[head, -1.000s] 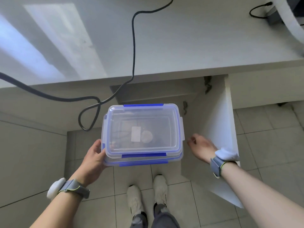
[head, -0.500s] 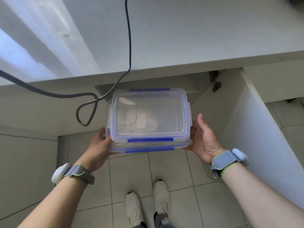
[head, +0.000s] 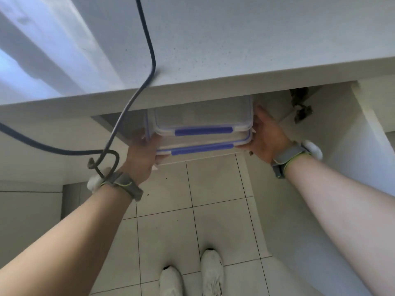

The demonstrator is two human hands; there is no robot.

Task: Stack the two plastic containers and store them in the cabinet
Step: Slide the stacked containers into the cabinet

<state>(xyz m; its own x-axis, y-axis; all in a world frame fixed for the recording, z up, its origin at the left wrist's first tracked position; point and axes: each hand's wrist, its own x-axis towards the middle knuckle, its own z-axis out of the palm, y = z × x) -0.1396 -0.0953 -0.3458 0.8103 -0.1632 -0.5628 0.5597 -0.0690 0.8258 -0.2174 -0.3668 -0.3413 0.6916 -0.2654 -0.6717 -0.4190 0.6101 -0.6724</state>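
Two clear plastic containers with blue clips are stacked, the upper container (head: 201, 116) resting on the lower container (head: 203, 144). My left hand (head: 142, 159) grips the stack's left side and my right hand (head: 267, 137) grips its right side. The stack sits partly inside the open cabinet (head: 273, 112) under the countertop; its far half is hidden by the counter edge.
The white countertop (head: 213, 39) overhangs the cabinet. A dark cable (head: 147, 50) runs across it and loops down by my left wrist. The open cabinet door (head: 352, 159) stands to the right, with a hinge (head: 300, 103) above. My shoes (head: 192, 274) stand on the tiled floor.
My right hand came off the door side and took the stack's right side. Both hands then pushed the stacked containers forward under the counter edge into the cabinet.
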